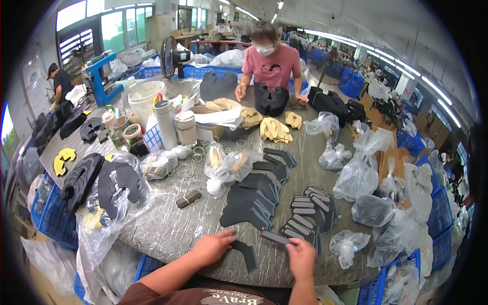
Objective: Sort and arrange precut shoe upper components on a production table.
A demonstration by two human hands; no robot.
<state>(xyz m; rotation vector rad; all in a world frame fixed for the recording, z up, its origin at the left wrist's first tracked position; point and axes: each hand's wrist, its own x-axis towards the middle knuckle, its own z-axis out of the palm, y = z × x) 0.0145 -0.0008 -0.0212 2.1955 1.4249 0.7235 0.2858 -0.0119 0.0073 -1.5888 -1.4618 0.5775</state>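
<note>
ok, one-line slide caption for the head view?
Left hand presses a dark curved piece; right hand holds a dark strip.

Grey surface [168, 229] streaked with white, marble-like veins. Dark charcoal curved piece [245, 252] under the left hand [213, 246]; a slim dark grey strip [274, 237] at the right hand [301, 257]. Stacks of charcoal cut shapes [254, 201] and rows of grey strips with pale edges [307, 213] just beyond. Tan-yellow cut pieces [275, 129] farther back. Clear, whitish plastic bags [356, 178] along the right side. Bright yellow shape [64, 160] at the left edge. White bucket [146, 99], silver-grey flask [166, 123]. Blue crates [53, 218] beneath. Pink shirt with a dark print [271, 66] on the person opposite, plus a white face mask [265, 50]. Brown sleeve [203, 297] with pale lettering below.
</note>
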